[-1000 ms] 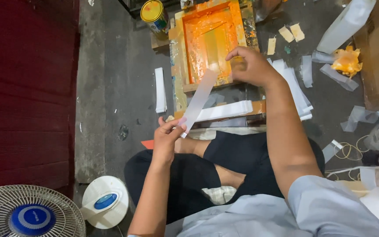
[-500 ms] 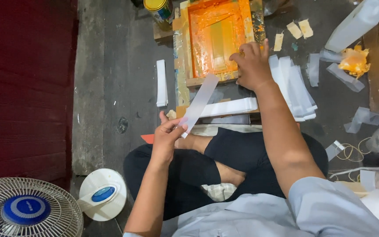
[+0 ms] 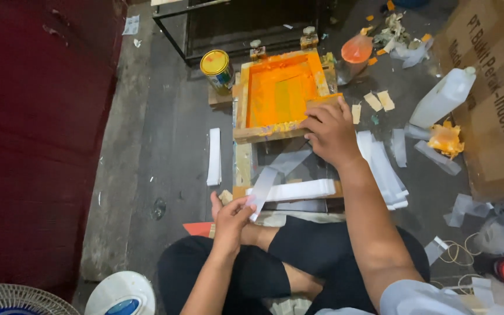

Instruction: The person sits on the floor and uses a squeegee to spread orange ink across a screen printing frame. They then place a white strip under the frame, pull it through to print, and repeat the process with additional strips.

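Observation:
I sit cross-legged on the floor before a wooden screen frame (image 3: 240, 111) whose mesh is covered in orange ink. My right hand (image 3: 331, 131) grips the frame's near right corner, and the near edge is tilted up off its base board. My left hand (image 3: 231, 219) pinches the near end of a long clear plastic strip (image 3: 269, 178). The strip runs away from me to the space under the raised frame. A stack of white strips (image 3: 298, 189) lies across the base just in front of my left hand.
A yellow-lidded paint can (image 3: 217, 69) stands left of the frame. More white strips (image 3: 386, 169) are piled to the right, near a white plastic jug (image 3: 444, 96) and a cardboard box (image 3: 497, 116). One strip (image 3: 214, 156) lies on the left floor. A fan (image 3: 118, 294) stands near my left knee.
My right hand slid from the top of the strip on the screen to the frame's near right corner and tilted the near edge up. My left hand kept hold of the strip.

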